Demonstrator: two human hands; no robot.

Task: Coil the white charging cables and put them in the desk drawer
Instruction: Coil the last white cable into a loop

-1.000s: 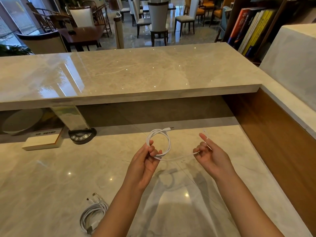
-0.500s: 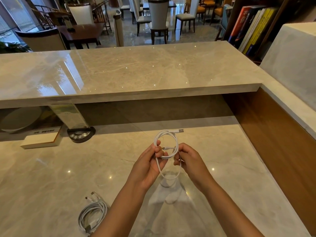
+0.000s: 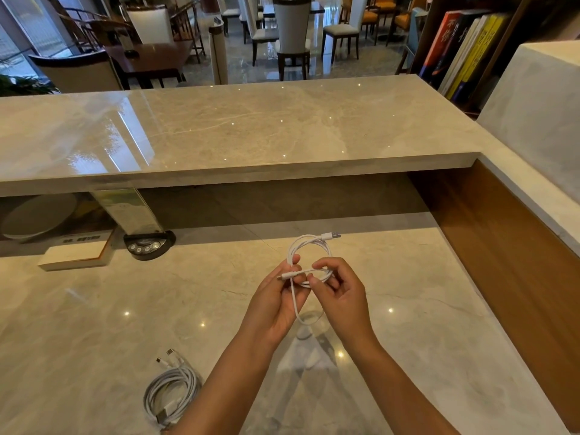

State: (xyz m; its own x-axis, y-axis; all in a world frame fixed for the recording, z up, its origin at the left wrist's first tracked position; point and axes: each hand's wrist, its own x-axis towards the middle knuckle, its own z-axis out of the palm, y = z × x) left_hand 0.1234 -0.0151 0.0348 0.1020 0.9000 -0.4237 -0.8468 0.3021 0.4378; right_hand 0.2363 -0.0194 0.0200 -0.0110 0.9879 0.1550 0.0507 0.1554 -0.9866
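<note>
Cable (image 3: 309, 246): we held it above the desk (image 3: 94, 324), part coiled, one loop hanging down, USB plug poking out top right.
Left hand (image 3: 276, 296): our fingers curled round the coil, pinching it.
Right hand (image 3: 340, 290): our thumb and forefinger pinched the coil's right side.
Second cable (image 3: 171, 390): coiled, lay on desk near our left forearm.

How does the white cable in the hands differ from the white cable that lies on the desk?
The held cable is up in the air, gripped by the left hand and pinched by the right hand; the desk cable lies untouched on the desk. The held cable has few loops and one slack loop hanging down; the desk cable is a thicker bundle of many turns. Both are white, with plugs showing.
</note>
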